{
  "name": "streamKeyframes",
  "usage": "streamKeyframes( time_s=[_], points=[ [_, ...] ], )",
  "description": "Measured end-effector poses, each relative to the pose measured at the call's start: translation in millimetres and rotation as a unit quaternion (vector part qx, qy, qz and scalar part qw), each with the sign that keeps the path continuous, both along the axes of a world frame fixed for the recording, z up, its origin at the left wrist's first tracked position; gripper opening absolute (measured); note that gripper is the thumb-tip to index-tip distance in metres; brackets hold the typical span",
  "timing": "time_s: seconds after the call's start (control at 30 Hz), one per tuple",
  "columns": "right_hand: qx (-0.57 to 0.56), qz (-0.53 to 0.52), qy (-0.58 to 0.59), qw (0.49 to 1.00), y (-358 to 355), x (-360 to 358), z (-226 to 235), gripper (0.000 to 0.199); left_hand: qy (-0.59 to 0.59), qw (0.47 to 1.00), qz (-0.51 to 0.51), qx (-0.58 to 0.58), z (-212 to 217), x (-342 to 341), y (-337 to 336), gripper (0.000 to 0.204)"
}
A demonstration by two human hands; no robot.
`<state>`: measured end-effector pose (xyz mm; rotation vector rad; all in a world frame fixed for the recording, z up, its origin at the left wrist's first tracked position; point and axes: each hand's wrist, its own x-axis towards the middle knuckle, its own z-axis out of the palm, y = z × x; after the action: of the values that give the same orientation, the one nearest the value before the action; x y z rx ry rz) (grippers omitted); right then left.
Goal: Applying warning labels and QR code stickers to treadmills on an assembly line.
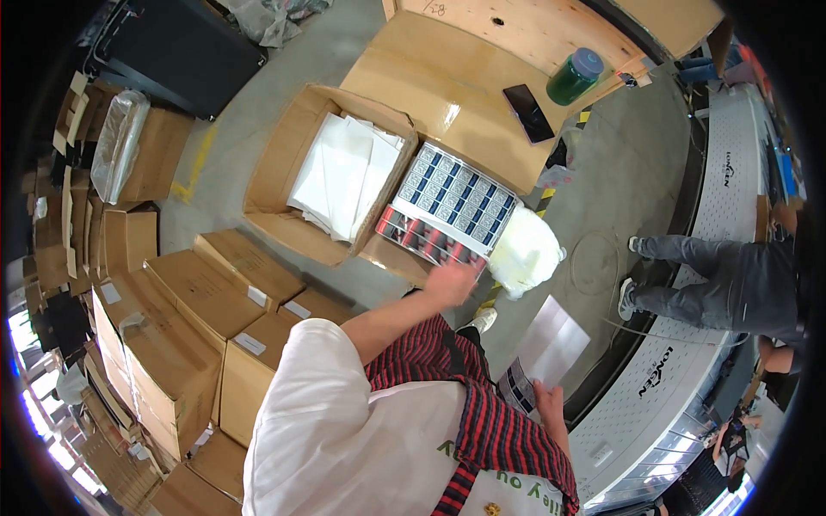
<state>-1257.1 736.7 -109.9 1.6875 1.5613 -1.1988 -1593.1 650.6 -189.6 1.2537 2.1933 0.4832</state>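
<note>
My left hand (452, 285) is closed, fingertips down at the near edge of a row of red-and-grey packs (417, 234). Whatever is between its fingers is hidden. Behind that row, the top of the stack carries blue-and-white printed labels (454, 196) in a grid. Lower right, my right hand (549, 401) grips a label sheet (551, 344). The sheet is mostly bare and white, with dark blue labels at its lower end. Left of the stack stands an open carton (262, 193) with loose white sheets (344, 172) inside.
A crumpled white plastic bag (525, 252) lies right of the stack. A phone (528, 113) and a green bottle (575, 76) are on the cardboard-covered surface (413, 73). Closed cartons (215, 292) crowd the left. A person (731, 284) stands at the right by a long white machine (654, 396).
</note>
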Motion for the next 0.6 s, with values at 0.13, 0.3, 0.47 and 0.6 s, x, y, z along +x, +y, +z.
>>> streamKeyframes(
  time_s=[0.13, 0.3, 0.47, 0.6],
  points=[
    [0.054, -0.222, 0.32, 0.92, -15, -55, 15, 0.036, -0.103, 0.949, -0.287, 0.084, 107, 46, 20, 0.016],
    [-0.013, -0.455, 0.389, 0.801, -7, -68, 60, 0.028, -0.144, 0.825, -0.48, 0.262, 132, 106, 12, 0.006],
    [0.132, -0.378, 0.473, 0.785, -6, -18, 91, 0.031, -0.129, 0.767, -0.556, 0.295, 168, 132, 47, 0.021],
    [0.198, -0.438, 0.53, 0.698, -2, 65, 105, 0.036, -0.095, 0.87, -0.329, 0.356, 196, 165, 80, 0.055]
  ],
)
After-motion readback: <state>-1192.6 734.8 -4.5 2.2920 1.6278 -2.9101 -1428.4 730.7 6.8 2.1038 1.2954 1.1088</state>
